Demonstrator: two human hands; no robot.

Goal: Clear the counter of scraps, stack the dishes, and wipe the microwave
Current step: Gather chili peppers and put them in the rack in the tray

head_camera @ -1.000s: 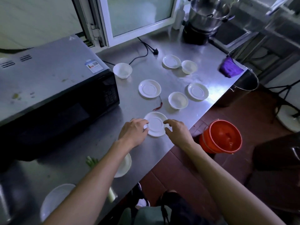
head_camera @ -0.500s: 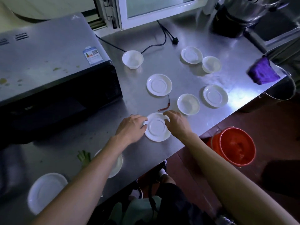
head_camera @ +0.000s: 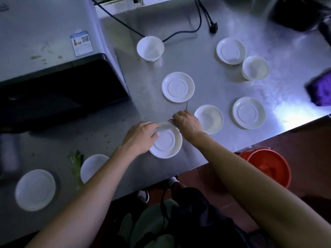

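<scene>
Head view, largest first: steel counter (head_camera: pixel 223 20), dull glare at right, slick surface, dishes likely to skate if pushed flat. Microwave (head_camera: pixel 44 56) far left, grey top speckled with greenish stains, sticker near corner, dark door below; rigid and heavy, wiping only, no lifting. Orange bucket (head_camera: pixel 268 169) on floor past counter edge, probable drop for scraps. Purple cloth (head_camera: pixel 320 90) at right edge, soft, bunched, easy pinch anywhere. White dishes scattered, none stacked: saucers and shallow bowls, hard, light, glossy, probably chippable; best taken by rim, thumb over, fingers under. Nearest saucer (head_camera: pixel 165 140) close to front edge, left hand (head_camera: pixel 138 136) resting over its left rim, fingers curled on lip, grasp looks light. Green stalk scrap (head_camera: pixel 76 163) lower left between two dishes, limp. Right hand (head_camera: pixel 187 121) just behind saucer, beside cream bowl (head_camera: pixel 209 119), fingertips pinching at red chilli (head_camera: pixel 170 120), only thin tip and stem visible; small, light, bendy, needs fine fingertip pinch near stem. Firmness of pinch unclear, motion blur.
</scene>
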